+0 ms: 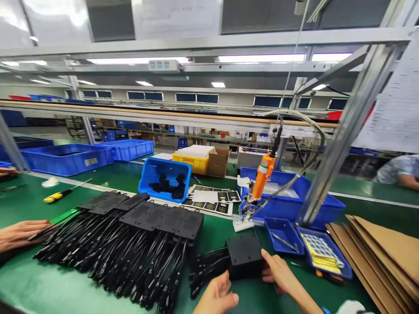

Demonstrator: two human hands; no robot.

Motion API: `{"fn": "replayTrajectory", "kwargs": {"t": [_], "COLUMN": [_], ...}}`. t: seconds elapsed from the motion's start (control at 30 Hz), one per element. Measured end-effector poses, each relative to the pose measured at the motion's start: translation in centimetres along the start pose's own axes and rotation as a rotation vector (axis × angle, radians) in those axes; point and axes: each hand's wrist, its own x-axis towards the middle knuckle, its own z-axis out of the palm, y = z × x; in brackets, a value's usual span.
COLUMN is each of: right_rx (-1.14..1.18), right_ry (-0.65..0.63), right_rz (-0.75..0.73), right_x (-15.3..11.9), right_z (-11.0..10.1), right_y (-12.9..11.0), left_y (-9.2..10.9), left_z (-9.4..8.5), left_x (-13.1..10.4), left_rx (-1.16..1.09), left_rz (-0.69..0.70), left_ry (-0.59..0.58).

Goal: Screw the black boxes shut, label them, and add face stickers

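A black box (245, 250) with short black cables (209, 264) coming out of its left side lies on the green bench at the front. My right hand (278, 272) grips its right end, thumb on the top edge and fingers curled at the side. Near the box's lower left corner is my left hand (218, 296), thumb apart from the curled fingers and nothing held between them. Left of the box, several flat black boxes (144, 214) lie in a row, their cables spread toward the front edge.
An orange screwdriver (262, 176) hangs at centre right beside a blue bin (284, 207). Brown cardboard sheets (376, 257) stand at the right. A tilted blue bin (147, 179) is behind the row. Another person's hand (24, 235) is at the left.
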Motion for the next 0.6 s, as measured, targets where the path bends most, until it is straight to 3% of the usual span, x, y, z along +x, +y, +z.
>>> {"fn": "replayTrajectory", "kwargs": {"t": [0.1, 0.2, 0.27, 0.33, 0.47, 0.6], "right_rx": [0.035, 0.025, -0.011, -0.078, -0.268, -0.447], "right_ry": [0.046, 0.062, 0.083, 0.126, 0.235, 0.303], "right_rz": [0.016, -0.024, -0.091, -0.176, -0.315, -0.395], "right_x": [-2.5, -4.1, -5.1, -6.1, -7.4, -6.6], "right_z": [-0.3, -0.7, -1.1, -1.6, -1.7, -0.7], "right_y": [0.9, 1.1, 1.0, 1.0, 1.5, 2.5], "left_y": [1.6, 4.7, 7.1, 9.3, 11.5, 10.7], "left_z": [-0.2, 0.5, 1.3, 2.0, 2.6, 1.6], "left_x": [-0.6, -2.1, -2.8, -2.7, -0.1, 3.1], "left_rx": [0.144, 0.515, 0.860, 1.147, 1.500, 1.660], "left_rz": [-0.003, 0.008, 0.109, 0.298, 0.684, 0.784], "left_ry": [-0.026, -0.018, 0.025, 0.064, 0.046, -0.076]}}
